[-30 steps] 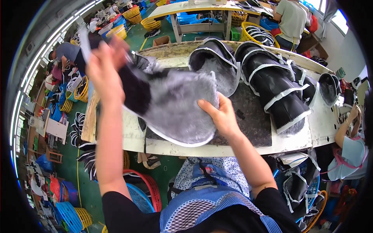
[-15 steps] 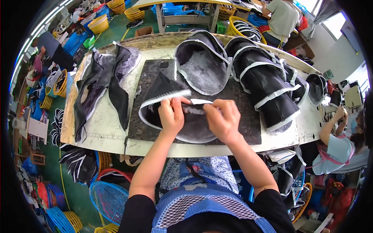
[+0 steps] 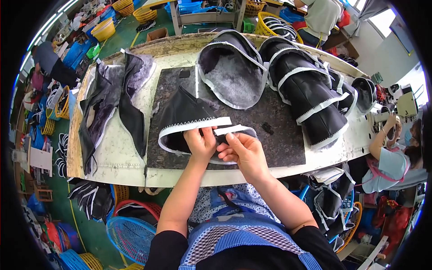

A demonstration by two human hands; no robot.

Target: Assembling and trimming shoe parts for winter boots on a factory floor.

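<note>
A black boot upper (image 3: 186, 107) with grey fleece lining and a white zigzag-stitched edging tape lies before me on a dark speckled board (image 3: 283, 153). My left hand (image 3: 200, 143) is closed on its near rim, fingers tucked inside below the tape. Close beside it, my right hand (image 3: 247, 155) has its thumb on the other end of the rim, its fingers curled beneath. Between the hands the two taped ends stand slightly apart. A small black scrap (image 3: 267, 128) lies right of the upper. Behind it, another fleece-lined upper (image 3: 231, 74) rests with its opening toward me.
Stacked black uppers (image 3: 315, 99) lie to the right, and flat fleece-lined pieces (image 3: 130, 108) to the left, on the pale worktable (image 3: 119, 166). A blue basket (image 3: 130, 238) stands below the table's front edge. A co-worker (image 3: 387, 157) sits at a machine on the right.
My right hand has moved down and left, from pinching above the rim to a looser hold close to my left hand. The taped end has swung lower. The view has shifted slightly.
</note>
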